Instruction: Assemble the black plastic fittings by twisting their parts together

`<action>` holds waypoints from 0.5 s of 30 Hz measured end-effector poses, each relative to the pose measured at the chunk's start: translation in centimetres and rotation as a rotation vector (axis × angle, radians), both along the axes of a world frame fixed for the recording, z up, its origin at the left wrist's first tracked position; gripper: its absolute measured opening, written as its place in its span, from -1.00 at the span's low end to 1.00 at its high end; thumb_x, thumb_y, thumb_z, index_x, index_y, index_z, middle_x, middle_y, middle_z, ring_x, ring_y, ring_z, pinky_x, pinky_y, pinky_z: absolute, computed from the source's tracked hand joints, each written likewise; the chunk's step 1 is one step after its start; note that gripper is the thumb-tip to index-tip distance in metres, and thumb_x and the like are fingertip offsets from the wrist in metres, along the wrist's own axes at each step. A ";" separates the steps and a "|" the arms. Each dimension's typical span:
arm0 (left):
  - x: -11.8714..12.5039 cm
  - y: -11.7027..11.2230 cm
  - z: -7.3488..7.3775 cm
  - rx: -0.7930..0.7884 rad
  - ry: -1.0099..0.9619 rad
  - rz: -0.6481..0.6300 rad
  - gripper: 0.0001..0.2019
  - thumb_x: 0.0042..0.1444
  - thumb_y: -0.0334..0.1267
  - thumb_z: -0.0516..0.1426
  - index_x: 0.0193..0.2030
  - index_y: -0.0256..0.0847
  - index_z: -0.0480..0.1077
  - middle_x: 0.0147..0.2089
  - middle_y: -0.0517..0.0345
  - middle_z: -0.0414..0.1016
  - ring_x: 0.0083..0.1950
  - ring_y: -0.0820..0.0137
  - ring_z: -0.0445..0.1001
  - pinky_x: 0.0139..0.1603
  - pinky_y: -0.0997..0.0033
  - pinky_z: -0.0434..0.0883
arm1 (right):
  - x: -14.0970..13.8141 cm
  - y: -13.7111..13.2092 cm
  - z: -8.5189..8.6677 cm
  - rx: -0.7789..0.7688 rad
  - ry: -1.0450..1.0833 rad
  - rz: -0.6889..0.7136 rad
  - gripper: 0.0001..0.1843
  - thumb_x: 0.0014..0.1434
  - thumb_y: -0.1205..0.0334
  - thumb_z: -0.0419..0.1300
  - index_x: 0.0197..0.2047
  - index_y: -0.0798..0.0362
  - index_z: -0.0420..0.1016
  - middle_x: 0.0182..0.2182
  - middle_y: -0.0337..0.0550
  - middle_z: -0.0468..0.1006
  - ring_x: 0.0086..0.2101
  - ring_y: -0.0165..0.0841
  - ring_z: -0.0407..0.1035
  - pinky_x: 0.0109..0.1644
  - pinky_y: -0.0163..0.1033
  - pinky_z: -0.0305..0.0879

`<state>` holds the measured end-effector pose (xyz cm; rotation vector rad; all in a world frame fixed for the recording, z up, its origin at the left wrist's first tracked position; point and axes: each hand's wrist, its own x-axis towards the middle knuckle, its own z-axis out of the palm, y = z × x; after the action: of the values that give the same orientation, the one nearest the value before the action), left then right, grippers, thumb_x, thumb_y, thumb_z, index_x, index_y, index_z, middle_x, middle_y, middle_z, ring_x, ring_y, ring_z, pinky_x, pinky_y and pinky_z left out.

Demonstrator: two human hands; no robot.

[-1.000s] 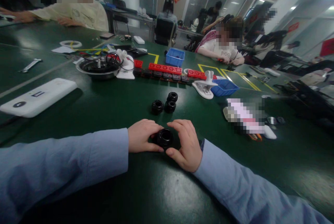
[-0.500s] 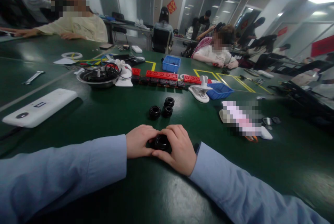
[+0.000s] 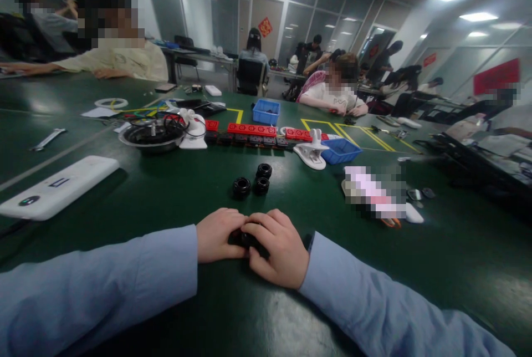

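Note:
Both hands grip one small black wheel [image 3: 249, 239] low over the table, and most of it is hidden behind my fingers. My left hand [image 3: 218, 234] closes on its left side, thumb below and fingers above. From the right, my right hand [image 3: 281, 249] curls its fingers over the top, with the thumb bent near the lower side. Just beyond my hands are more black ring-shaped wheels: one on the left [image 3: 241, 187], one on the right [image 3: 261, 185] and one behind that [image 3: 264, 171].
Across the green table [image 3: 174, 190] runs a red and black strip [image 3: 252, 129] between white clamps [image 3: 311, 152]. A metal bowl [image 3: 152, 143], blue bins [image 3: 266, 112], a white power bank [image 3: 60, 188] and a wrench [image 3: 49, 139] lie around. Other people sit beyond.
My right hand's fingers have come down over the wheel, so less of it shows. The head view has shifted slightly; the other wheels stay where they were on the table.

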<state>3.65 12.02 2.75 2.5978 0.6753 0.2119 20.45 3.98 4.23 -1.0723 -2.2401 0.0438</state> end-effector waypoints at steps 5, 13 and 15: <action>0.0 -0.2 0.3 0.014 -0.006 -0.006 -0.73 -0.05 -0.08 0.22 -0.31 -0.23 0.37 -0.35 0.18 0.42 -0.30 0.34 0.36 -0.25 0.36 0.23 | 0.0 0.0 0.0 -0.007 -0.009 0.036 -0.62 -0.05 0.34 0.01 -0.13 0.14 0.42 -0.10 -0.08 0.45 -0.26 -0.30 0.21 -0.19 -0.16 0.20; 0.0 0.0 0.1 0.005 -0.054 -0.023 -0.69 -0.03 0.00 0.19 -0.27 -0.19 0.40 -0.32 0.20 0.46 -0.28 0.34 0.38 -0.25 0.39 0.24 | 0.1 0.0 -0.1 0.052 -0.038 0.091 -0.66 -0.05 0.38 0.00 -0.17 0.12 0.41 -0.06 -0.14 0.45 -0.30 -0.33 0.18 -0.23 -0.19 0.17; 0.0 0.0 0.0 0.010 -0.058 -0.033 -0.67 -0.01 0.03 0.17 -0.27 -0.20 0.39 -0.31 0.19 0.46 -0.28 0.34 0.38 -0.23 0.38 0.25 | 0.1 -0.1 -0.2 0.073 -0.053 0.094 -0.73 0.02 0.39 -0.02 -0.21 0.10 0.41 -0.09 -0.16 0.47 -0.29 -0.35 0.17 -0.23 -0.20 0.16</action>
<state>3.65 12.06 2.73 2.5996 0.6113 0.2800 20.55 3.93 4.04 -0.9391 -2.3204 -0.0272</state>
